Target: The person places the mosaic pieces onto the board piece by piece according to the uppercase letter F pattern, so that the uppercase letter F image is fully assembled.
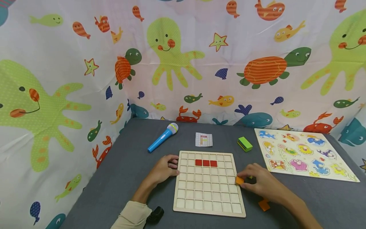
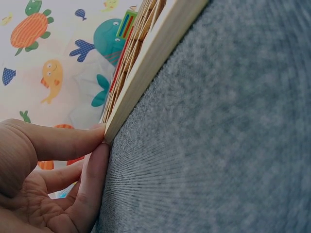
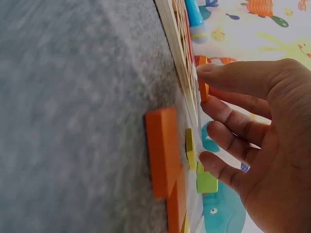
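A wooden grid board [image 1: 210, 203] lies on the table, with three red square tiles [image 1: 206, 163] side by side in an upper row. My left hand [image 1: 164, 170] is at its left edge; in the left wrist view, thumb and finger pinch the board's rim [image 2: 141, 85]. Over the right edge of the board, my right hand [image 1: 261, 181] pinches an orange square tile [image 3: 203, 80] between thumb and fingers. Loose orange tiles [image 3: 163, 153] lie below that hand, and a yellow tile [image 3: 189, 148] is close by. The hand partly hides these tiles in the head view.
Behind the board lie a blue toy microphone [image 1: 163, 138], a small printed pattern card [image 1: 204, 139] and a green-topped block stack [image 1: 245, 144]. A sea-animal puzzle board [image 1: 303, 154] occupies the right side. Near the left sleeve is a black object [image 1: 155, 215].
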{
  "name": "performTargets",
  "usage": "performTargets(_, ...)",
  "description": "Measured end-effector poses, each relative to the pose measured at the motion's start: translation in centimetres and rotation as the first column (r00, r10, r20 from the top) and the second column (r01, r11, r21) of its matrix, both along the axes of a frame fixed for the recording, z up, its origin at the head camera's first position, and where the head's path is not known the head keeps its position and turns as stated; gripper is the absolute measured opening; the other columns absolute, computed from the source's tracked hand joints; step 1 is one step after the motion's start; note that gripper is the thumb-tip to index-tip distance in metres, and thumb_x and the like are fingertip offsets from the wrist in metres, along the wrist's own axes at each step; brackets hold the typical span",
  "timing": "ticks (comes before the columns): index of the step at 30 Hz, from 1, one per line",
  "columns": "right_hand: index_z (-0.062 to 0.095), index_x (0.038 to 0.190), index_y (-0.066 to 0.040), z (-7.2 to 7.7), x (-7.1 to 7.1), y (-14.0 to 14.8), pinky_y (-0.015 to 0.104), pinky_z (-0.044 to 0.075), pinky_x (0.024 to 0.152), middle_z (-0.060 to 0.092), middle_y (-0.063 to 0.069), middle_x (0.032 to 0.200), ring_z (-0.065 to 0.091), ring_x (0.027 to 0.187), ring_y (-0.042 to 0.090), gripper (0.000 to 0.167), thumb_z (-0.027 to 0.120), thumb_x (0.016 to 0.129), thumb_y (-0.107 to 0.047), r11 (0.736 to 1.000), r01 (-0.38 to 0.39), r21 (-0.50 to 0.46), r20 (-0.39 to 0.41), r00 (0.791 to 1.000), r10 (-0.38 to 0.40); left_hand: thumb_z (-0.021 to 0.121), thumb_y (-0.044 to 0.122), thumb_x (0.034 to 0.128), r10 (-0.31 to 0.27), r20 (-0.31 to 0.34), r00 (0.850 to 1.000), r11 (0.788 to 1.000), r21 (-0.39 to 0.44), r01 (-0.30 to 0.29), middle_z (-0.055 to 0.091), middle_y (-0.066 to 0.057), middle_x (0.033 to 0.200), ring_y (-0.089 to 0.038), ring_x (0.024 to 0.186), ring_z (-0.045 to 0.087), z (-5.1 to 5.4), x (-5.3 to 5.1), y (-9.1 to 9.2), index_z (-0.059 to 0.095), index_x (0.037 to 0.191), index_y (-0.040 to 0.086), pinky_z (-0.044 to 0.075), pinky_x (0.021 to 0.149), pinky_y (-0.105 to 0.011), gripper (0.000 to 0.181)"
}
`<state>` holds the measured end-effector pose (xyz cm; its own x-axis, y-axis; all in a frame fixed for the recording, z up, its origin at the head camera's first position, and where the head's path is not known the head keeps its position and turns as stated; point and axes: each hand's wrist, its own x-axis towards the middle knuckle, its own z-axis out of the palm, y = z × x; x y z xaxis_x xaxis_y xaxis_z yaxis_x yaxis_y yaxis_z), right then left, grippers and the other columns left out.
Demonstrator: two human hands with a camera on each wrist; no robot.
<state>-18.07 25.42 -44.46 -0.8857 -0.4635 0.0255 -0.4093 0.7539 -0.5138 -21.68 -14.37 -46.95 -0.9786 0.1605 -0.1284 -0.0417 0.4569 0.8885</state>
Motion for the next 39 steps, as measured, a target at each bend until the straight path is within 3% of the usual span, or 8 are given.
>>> performTargets(8,0.079,0.118,-0.027,0.2,-0.8,-1.3,0.032,0.048,0.081,0.062,-0.016,0.109,0.051,0.101,0.01,0.027,0.081,0.093,-0.04,1.0,-0.01,0.02,0.007,1.0,0.01,0.084,-0.001,0.0843,0.001,-0.005,1.0,1.0,0.002,-0.001,0.062,-0.012,0.12,-0.021,0.108,0.067,0.0,0.0,0.0,0.063,0.14,0.0,0.059,0.091,-0.04,0.06)
performTargets(17,0.079,0.119,-0.025,0.2,-1.4,-3.3,0.042,0.05,0.087,0.065,-0.012,0.113,0.053,0.105,0.013,0.029,0.081,0.094,-0.04,1.0,-0.025,-0.014,-0.008,1.0,0.025,0.085,-0.001,0.0838,0.003,-0.005,1.0,1.0,0.006,-0.003,0.062,-0.012,0.121,-0.021,0.108,0.068,0.0,0.0,0.0,0.063,0.139,0.0,0.059,0.091,-0.039,0.06)
performTargets(25,0.079,0.119,-0.021,0.4,-2.0,-4.9,0.038,0.05,0.087,0.066,-0.01,0.112,0.053,0.105,0.015,0.03,0.081,0.094,-0.037,0.998,-0.043,-0.045,-0.003,0.999,0.043,0.084,-0.001,0.084,0.005,0.002,1.0,1.0,0.007,-0.005,0.062,-0.012,0.122,-0.021,0.109,0.067,0.1,0.0,0.0,0.062,0.14,0.0,0.058,0.091,-0.039,0.06)
performTargets(33,0.08,0.12,-0.017,0.4,-2.7,-6.6,0.051,0.052,0.098,0.067,-0.008,0.113,0.057,0.113,0.018,0.029,0.08,0.095,-0.031,0.996,-0.075,-0.047,-0.002,0.997,0.075,0.084,-0.001,0.0844,0.013,0.01,1.0,1.0,0.005,-0.013,0.062,-0.011,0.121,-0.021,0.109,0.067,0.3,0.1,0.1,0.063,0.14,0.001,0.058,0.092,-0.039,0.06)
performTargets(39,0.081,0.119,-0.016,0.1,-3.0,-8.2,0.044,0.052,0.093,0.067,-0.009,0.109,0.055,0.109,0.016,0.03,0.081,0.094,-0.031,0.995,-0.081,-0.053,0.022,0.996,0.083,0.084,-0.001,0.0842,0.014,0.012,1.0,1.0,-0.002,-0.014,0.062,-0.011,0.12,-0.021,0.108,0.067,0.3,0.1,0.1,0.063,0.14,0.001,0.058,0.092,-0.039,0.06)
